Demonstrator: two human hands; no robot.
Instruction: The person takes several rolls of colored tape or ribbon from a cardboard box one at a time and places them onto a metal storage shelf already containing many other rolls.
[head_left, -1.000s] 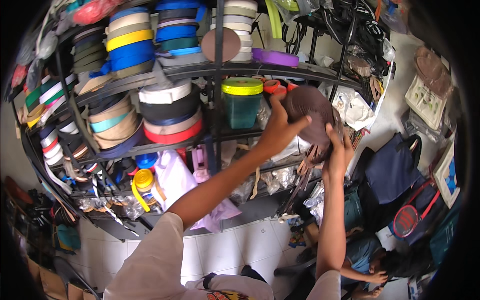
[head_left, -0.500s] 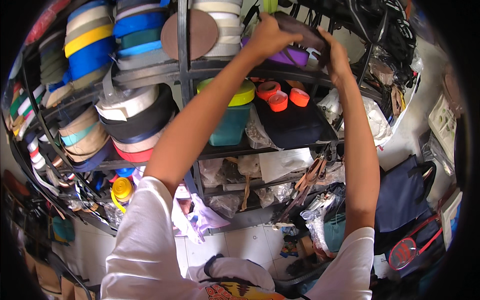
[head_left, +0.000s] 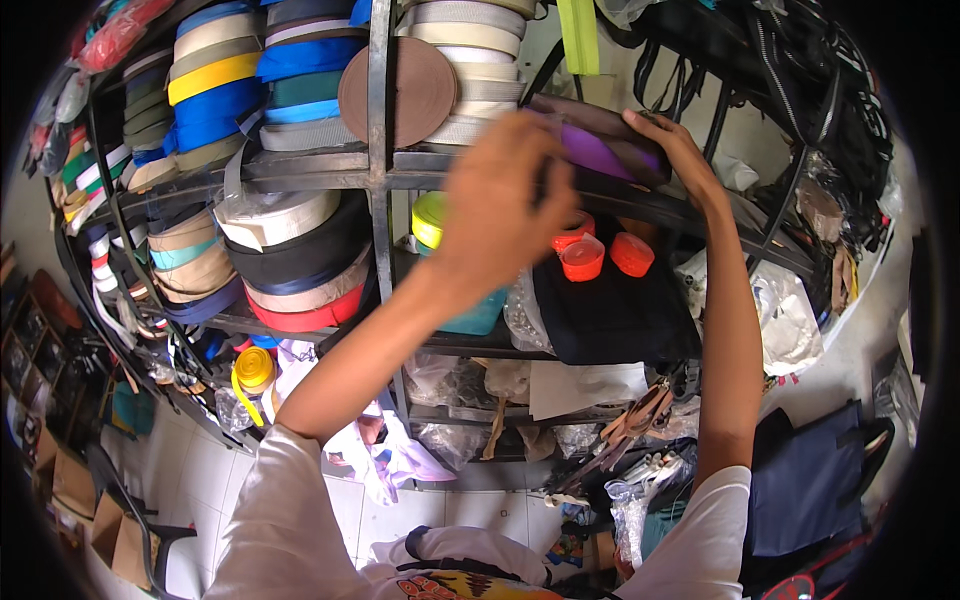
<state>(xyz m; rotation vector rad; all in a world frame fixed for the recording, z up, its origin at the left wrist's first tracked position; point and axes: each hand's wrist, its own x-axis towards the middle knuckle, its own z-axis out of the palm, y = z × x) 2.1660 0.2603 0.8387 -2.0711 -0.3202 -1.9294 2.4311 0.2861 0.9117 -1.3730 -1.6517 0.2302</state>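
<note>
My right hand [head_left: 682,160] reaches up to the upper shelf and grips the right end of a dark brown roll of strap [head_left: 590,118], one finger stretched along its top edge. A purple roll [head_left: 595,152] shows against the brown one, at the shelf's front edge. My left hand [head_left: 508,205] is lower and to the left, smeared by motion, apart from the brown roll. Whether its fingers hold anything is unclear. Just behind that hand are small orange rolls [head_left: 582,260] and a yellow-green roll [head_left: 428,218].
A dark metal shelf post [head_left: 380,110] stands left of my hands, with a brown coil [head_left: 398,92] beside it. Stacked webbing rolls [head_left: 215,75] fill the left shelves. A lime strip [head_left: 578,38] hangs above. Black straps crowd the upper right; a navy bag [head_left: 808,485] stands lower right.
My left hand has come off the dark brown roll and moved down. The roll sits lower in view, with my right hand still at its right end. The whole view has shifted.
</note>
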